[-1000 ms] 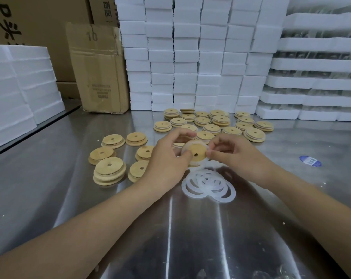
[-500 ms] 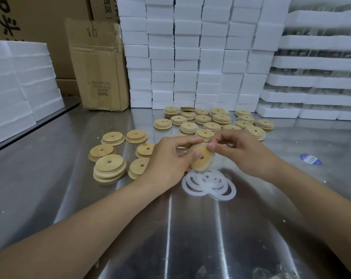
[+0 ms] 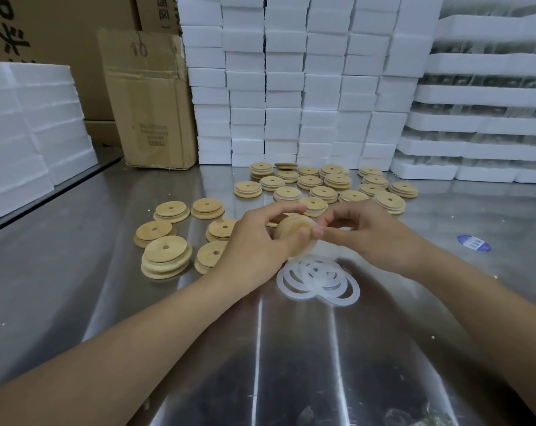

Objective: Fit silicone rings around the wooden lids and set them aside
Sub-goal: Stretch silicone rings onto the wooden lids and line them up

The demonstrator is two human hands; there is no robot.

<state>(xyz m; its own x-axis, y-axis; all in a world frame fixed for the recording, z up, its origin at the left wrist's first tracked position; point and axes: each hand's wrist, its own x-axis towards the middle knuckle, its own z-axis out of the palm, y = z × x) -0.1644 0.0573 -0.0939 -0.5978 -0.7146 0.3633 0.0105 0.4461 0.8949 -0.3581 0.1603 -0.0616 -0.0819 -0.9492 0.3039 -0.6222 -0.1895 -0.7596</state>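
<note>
Wooden lid [image 3: 293, 229] now edge-on, pinched by left hand [image 3: 254, 244] and right hand [image 3: 372, 232]; carton [image 3: 150, 103] marked "10".

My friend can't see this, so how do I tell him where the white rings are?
Find the shiny metal table. In its middle the left hand and right hand hold one wooden lid; the rings lie heaped just in front, nearer the person. They are thin milky-white hoops, while everything round nearby is tan wood.
</note>
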